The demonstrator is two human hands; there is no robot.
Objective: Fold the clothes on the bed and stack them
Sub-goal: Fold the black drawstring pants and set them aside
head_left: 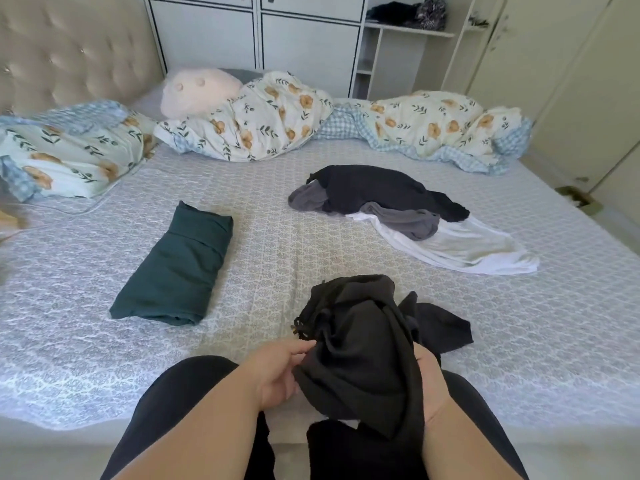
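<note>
A crumpled black garment (360,341) lies bunched at the near edge of the bed (277,244). My left hand (277,372) pinches its left edge. Partly hidden under the cloth, my right hand (431,386) grips its right side. A folded dark green garment (176,268) rests on the sheet to the left. Further back on the right sits a loose pile: a black garment (381,188), a grey one (405,220) and a white one (464,247).
A floral duvet (263,116) is rolled along the far side of the bed, with a pale plush pillow (199,90) on it. A tufted headboard (69,46) stands at the left and white cupboards (277,36) behind. My dark-clad legs press against the bed's near edge.
</note>
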